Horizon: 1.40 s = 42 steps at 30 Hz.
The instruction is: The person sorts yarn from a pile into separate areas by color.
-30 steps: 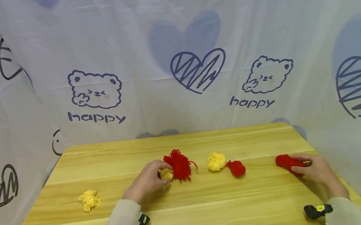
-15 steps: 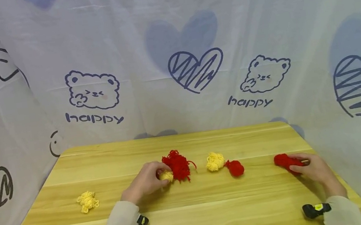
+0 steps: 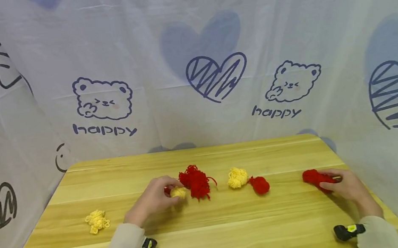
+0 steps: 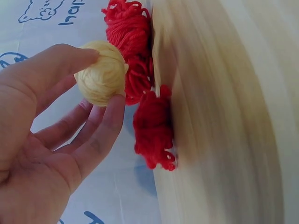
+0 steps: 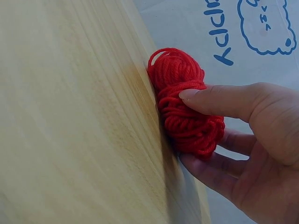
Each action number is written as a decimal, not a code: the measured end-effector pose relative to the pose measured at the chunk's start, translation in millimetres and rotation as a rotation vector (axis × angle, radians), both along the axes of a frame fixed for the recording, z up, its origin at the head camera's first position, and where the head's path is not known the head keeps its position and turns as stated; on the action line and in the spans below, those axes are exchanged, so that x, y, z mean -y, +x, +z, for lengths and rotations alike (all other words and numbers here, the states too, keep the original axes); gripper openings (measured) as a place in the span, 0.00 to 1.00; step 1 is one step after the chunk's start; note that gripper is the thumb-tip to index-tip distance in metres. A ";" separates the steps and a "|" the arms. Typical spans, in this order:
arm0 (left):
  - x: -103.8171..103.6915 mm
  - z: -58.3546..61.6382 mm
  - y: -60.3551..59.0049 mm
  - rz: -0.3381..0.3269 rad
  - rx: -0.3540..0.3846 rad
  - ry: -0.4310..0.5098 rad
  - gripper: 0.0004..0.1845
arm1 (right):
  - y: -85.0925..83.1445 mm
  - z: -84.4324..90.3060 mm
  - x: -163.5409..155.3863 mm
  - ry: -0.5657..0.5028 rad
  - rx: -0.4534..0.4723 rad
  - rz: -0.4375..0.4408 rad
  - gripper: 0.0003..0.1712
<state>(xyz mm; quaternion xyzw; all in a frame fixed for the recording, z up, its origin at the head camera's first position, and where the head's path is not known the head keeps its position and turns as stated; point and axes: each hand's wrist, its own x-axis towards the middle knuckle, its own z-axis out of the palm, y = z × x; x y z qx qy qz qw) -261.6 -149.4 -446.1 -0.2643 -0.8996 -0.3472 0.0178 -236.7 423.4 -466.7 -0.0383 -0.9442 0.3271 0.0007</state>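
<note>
My left hand [image 3: 156,197] pinches a small yellow yarn ball [image 4: 101,73] between thumb and fingertips, above the table. Just beyond it lies a loose, shaggy red yarn bundle [image 3: 196,182]. A smaller red yarn bundle [image 4: 153,130] shows in the left wrist view; in the head view the left fingers mostly hide it. At the table's right side my right hand [image 3: 351,189] grips an oblong red yarn skein [image 5: 187,105], thumb on top and fingers beneath its near end. Part of that skein is covered by the thumb.
A yellow yarn bundle [image 3: 238,177] and a round red yarn ball [image 3: 260,185] lie side by side right of centre. Another yellow yarn bundle [image 3: 97,221] is at the left of the wooden table [image 3: 216,241]. A printed curtain [image 3: 167,116] hangs behind the table.
My left hand has drawn back to the left with the yellow yarn ball, away from the shaggy red bundle. The right hand keeps its grip in the same place.
</note>
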 end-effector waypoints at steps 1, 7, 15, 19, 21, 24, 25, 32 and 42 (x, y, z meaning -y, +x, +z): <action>1.8 0.6 0.2 -0.001 -0.005 0.001 0.15 | 0.3 0.5 0.1 -0.003 0.002 0.000 0.33; 13.4 4.4 1.8 0.008 -0.009 -0.001 0.15 | 1.2 3.3 0.4 0.001 0.009 -0.003 0.33; 33.1 7.8 6.4 0.012 -0.016 0.034 0.15 | 3.2 6.2 0.4 0.018 0.012 0.010 0.32; 41.1 9.5 9.7 0.023 -0.007 0.044 0.14 | 4.5 7.2 1.1 0.018 0.010 0.013 0.32; 45.0 10.7 11.1 0.025 -0.008 0.042 0.14 | 4.6 6.9 1.2 0.012 0.011 0.015 0.32; 49.8 11.6 13.0 0.035 -0.006 0.043 0.14 | 4.2 6.1 1.0 0.000 0.014 0.012 0.32; 51.2 12.0 13.7 0.037 -0.006 0.043 0.15 | 4.0 6.0 0.9 -0.002 0.015 0.010 0.32; 61.5 10.3 16.0 0.067 -0.001 0.033 0.16 | 3.1 4.1 0.4 -0.003 0.006 0.006 0.32; 80.9 11.2 19.3 0.097 0.007 0.011 0.16 | 2.2 3.5 -0.4 0.011 -0.002 0.006 0.31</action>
